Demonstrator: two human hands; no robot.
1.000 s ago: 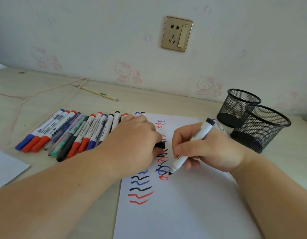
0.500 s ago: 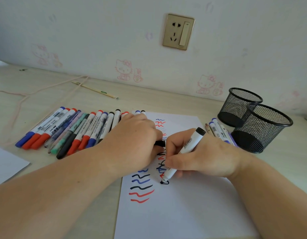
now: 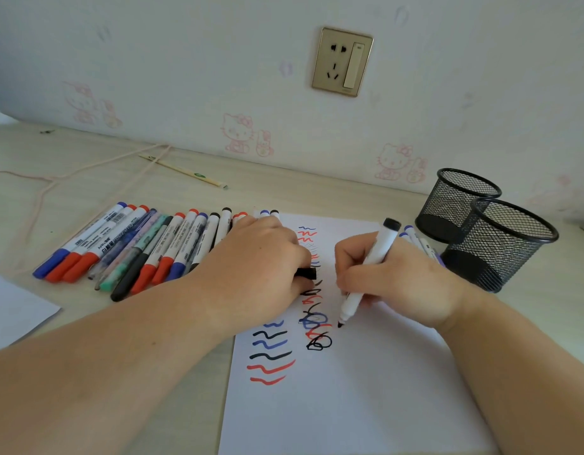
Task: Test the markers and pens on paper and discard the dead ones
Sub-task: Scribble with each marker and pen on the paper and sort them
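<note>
Right hand (image 3: pixel 399 277) grips black marker (image 3: pixel 371 267) over paper (image 3: pixel 366 389); left hand (image 3: pixel 261 267) holds cap (image 3: pixel 307 273)

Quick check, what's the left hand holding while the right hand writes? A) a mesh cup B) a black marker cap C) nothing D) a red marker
B: a short black cap sticks out from the curled fingers of the left hand, beside the right hand gripping the uncapped marker.

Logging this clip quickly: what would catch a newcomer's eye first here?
The right hand grips a white marker, its black tip just above the white paper, beside a column of black, blue and red scribbles. The left hand holds a black cap on the sheet. A row of capped markers fans out to the left; two black mesh cups stand right.
</note>
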